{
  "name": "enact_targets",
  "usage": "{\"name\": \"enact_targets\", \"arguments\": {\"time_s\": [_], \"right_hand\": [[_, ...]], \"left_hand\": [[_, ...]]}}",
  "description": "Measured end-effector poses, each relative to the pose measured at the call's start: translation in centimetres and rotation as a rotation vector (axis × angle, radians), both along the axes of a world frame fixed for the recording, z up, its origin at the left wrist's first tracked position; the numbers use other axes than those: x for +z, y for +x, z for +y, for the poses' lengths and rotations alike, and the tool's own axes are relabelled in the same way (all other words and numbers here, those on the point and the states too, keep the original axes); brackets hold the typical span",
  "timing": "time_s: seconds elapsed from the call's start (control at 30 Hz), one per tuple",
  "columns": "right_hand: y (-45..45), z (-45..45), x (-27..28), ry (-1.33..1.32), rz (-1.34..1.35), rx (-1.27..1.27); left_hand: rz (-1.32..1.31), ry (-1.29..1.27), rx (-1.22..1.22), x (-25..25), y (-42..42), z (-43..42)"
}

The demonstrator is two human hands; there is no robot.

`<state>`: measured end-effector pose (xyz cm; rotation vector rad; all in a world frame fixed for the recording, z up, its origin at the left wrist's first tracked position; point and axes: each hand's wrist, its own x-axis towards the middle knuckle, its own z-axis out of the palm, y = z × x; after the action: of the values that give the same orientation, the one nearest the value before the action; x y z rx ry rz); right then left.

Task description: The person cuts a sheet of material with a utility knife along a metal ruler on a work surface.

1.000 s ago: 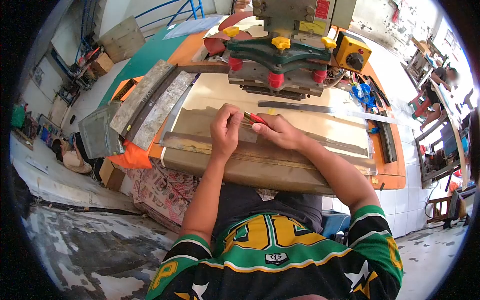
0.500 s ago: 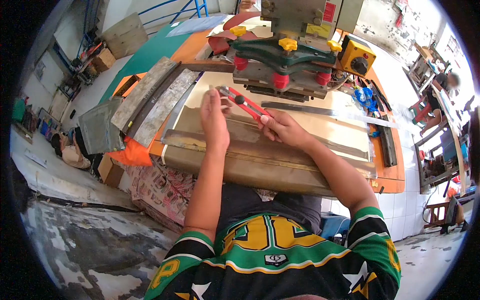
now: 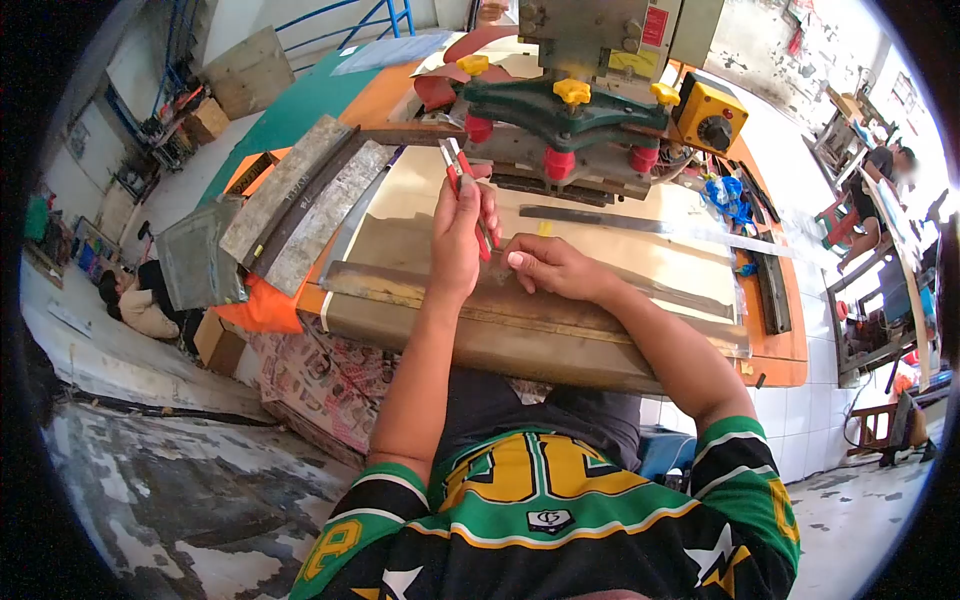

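Observation:
My left hand (image 3: 462, 228) is wrapped round a red utility knife (image 3: 457, 172), which points up and away from me above the work surface. Close to the knife's lower end is my right hand (image 3: 555, 268), its fingers curled and the thumb pressed in; whether it pinches anything is hidden. Beneath both hands lies a cream sheet (image 3: 400, 215) with a brown, worn strip (image 3: 600, 325) along its near edge. A small yellow piece (image 3: 545, 229) shows just beyond my right hand, and a long metal ruler (image 3: 590, 216) rests on the sheet behind it.
A press head (image 3: 565, 120) with yellow knobs overhangs the back of the table. Its yellow control box (image 3: 712, 115) is at the right. Metal plates (image 3: 320, 215) lie at the left, blue crumpled plastic (image 3: 730, 198) at the right. Another person (image 3: 885, 170) sits far right.
The red knife has passed from my right hand into my left and now stands more upright. My right hand has let go of it and dropped slightly below its end.

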<state>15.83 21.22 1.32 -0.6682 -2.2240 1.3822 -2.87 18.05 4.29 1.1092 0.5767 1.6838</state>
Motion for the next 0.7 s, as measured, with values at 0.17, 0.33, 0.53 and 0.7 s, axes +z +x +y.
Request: {"name": "enact_targets", "arguments": {"time_s": [0.17, 0.33, 0.53, 0.7], "right_hand": [[0.1, -0.2, 0.4, -0.025, -0.015, -0.025], [0.0, 0.0, -0.1, -0.050, -0.008, -0.031], [0.1, -0.1, 0.2, -0.082, 0.018, -0.022], [0.1, 0.2, 0.0, -0.117, -0.014, -0.006]], "left_hand": [[0.072, -0.010, -0.054, -0.4, -0.6, -0.6], [0.193, -0.036, 0.042, -0.4, -0.2, -0.8], [0.149, -0.069, 0.133, -1.0, -1.3, 0.9], [0.246, -0.106, 0.216, 0.9, -4.4, 3.8]]}}
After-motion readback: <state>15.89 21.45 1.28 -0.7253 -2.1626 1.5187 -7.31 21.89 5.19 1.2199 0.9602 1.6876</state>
